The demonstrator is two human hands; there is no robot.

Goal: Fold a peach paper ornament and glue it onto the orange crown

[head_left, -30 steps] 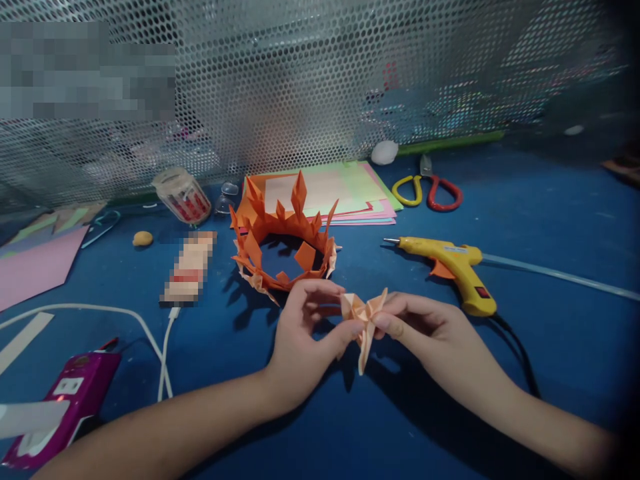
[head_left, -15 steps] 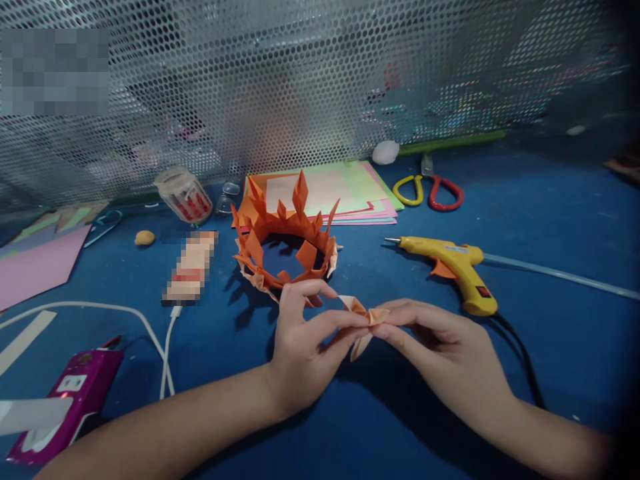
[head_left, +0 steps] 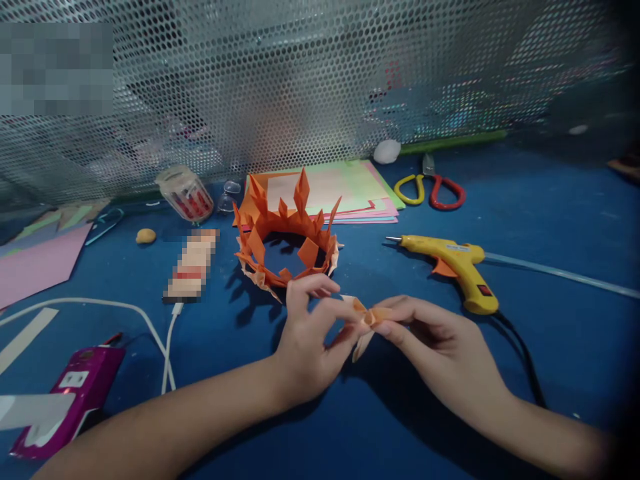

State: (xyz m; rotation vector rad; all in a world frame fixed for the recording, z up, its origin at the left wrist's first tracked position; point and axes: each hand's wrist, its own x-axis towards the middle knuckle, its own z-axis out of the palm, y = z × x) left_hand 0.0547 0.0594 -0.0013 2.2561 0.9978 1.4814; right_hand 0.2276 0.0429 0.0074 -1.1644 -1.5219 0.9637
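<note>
Left hand (head_left: 306, 347) and right hand (head_left: 440, 347) pinch small folded pale-orange paper piece (head_left: 364, 319) between fingertips, above blue table (head_left: 550, 220), just before spiky orange paper crown (head_left: 285, 243). Best: firm pinch, creases aligned, light pressure.

1. The small folded paper piece (head_left: 367, 319) is partly covered by the fingertips of the left hand (head_left: 305, 343) and the right hand (head_left: 440, 347); its form cannot be told.
2. A pixelated patch (head_left: 191, 265) hides a thing on the table (head_left: 550, 220), left of the orange paper crown (head_left: 286, 241).
3. The purple device (head_left: 65, 400) at near left is cut off by the edge.
</note>
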